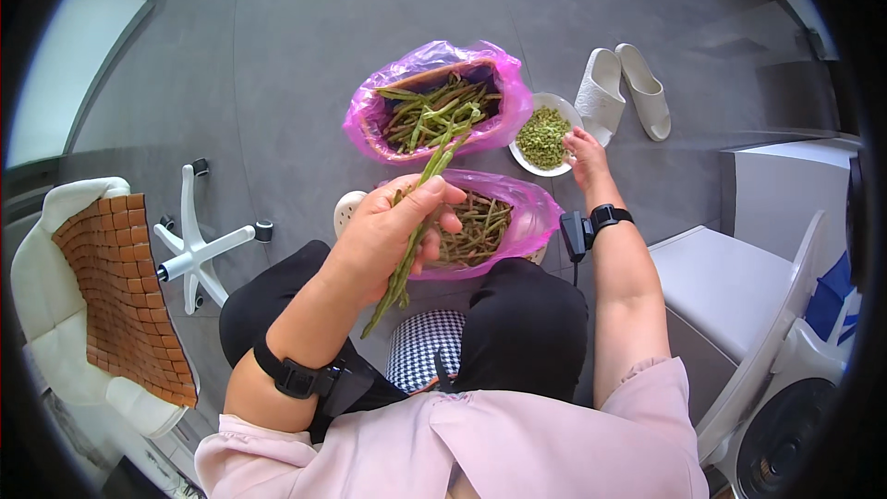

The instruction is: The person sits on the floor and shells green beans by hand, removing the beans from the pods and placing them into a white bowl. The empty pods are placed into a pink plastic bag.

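Observation:
My left hand (393,231) is closed around a bunch of long green bean pods (407,263), held slanting over my lap and the nearer bag. At the right rim of a white bowl (560,101), my right hand (585,155) has its fingers loosely apart; nothing shows in them. Small pale green pieces, seemingly shelled beans (542,138), fill the bowl. Beyond my left hand, a pink plastic bag (368,122) is packed with green and brownish pods (434,118). The nearer pink bag (536,212), partly hidden by my left hand, contains thin brownish pods (480,231).
White slippers (624,92) lie past the bowl on the grey floor (296,28). To the left are a chair with a brown tile mat (115,286) and a white wheeled base (196,249). A white cabinet (721,286) and a fan (785,434) stand right. A checked seat (425,346) shows between my legs.

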A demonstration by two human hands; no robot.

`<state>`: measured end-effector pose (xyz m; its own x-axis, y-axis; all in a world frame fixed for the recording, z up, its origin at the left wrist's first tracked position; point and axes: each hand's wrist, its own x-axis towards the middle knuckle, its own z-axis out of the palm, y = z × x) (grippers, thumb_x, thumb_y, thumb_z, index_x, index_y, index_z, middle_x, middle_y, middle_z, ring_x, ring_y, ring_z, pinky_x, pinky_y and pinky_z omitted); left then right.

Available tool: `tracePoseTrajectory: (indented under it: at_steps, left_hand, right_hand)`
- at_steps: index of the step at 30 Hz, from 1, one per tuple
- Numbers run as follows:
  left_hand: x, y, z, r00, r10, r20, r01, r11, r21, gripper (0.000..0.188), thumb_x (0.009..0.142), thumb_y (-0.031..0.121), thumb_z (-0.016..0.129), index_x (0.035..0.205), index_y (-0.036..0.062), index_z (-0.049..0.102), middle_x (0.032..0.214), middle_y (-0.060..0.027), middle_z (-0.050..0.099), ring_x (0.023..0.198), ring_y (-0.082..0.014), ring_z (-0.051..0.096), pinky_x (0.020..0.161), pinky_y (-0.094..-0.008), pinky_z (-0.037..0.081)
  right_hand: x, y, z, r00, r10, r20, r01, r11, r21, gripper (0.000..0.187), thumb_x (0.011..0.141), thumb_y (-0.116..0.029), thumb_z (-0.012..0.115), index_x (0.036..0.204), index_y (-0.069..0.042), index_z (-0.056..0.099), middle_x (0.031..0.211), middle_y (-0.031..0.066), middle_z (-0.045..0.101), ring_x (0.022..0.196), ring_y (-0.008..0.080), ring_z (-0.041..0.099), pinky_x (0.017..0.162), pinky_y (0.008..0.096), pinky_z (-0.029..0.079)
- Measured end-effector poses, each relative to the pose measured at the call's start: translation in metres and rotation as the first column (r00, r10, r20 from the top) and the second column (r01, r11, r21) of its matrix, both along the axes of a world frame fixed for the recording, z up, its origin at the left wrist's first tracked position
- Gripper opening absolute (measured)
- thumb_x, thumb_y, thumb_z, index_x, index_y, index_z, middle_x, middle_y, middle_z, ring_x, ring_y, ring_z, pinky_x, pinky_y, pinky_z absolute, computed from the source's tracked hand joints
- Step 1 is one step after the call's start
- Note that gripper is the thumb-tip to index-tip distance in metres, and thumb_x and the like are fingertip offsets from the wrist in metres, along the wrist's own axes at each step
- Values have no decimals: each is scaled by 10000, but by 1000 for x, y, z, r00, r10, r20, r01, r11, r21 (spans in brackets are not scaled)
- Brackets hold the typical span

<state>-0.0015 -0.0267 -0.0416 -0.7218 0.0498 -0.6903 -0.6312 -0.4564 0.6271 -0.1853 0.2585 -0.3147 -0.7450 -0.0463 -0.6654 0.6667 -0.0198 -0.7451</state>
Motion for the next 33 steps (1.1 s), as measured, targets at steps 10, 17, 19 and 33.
tracePoseTrajectory:
  at_steps: [10,17,19,33]
  left_hand:
    - [-3,4,-1,1000,-23,-5,23,1000,-12,298,908,280,464,984,4,548,744,-51,596,519,-55,527,398,-181,416]
    - [0,6,0,1000,-21,-3,21,999,-24,292,909,272,464,985,2,547,741,-49,595,512,-54,517,404,-184,406]
    - [-1,6,1,1000,-18,7,18,1000,-19,288,911,268,462,984,2,547,739,-47,593,512,-54,517,406,-183,404]
    - [1,11,7,993,-95,-74,107,976,189,320,905,287,459,1000,-5,548,744,-67,589,507,-81,507,417,-187,408]
  right_hand:
    - [-10,8,-8,991,-89,101,110,970,-216,466,808,-66,486,1250,16,361,1154,141,449,1086,239,457,920,382,395]
    - [0,-7,8,993,-48,-109,39,996,-84,527,654,173,445,1171,73,450,1130,172,476,1022,253,516,820,288,468]
    - [2,-7,3,988,-57,-142,56,998,-11,457,668,154,486,1115,60,488,1061,142,512,949,232,546,792,279,479]
    - [22,-38,142,902,421,-95,-432,883,-181,212,856,-169,547,985,-7,592,812,51,609,662,129,587,621,252,486]
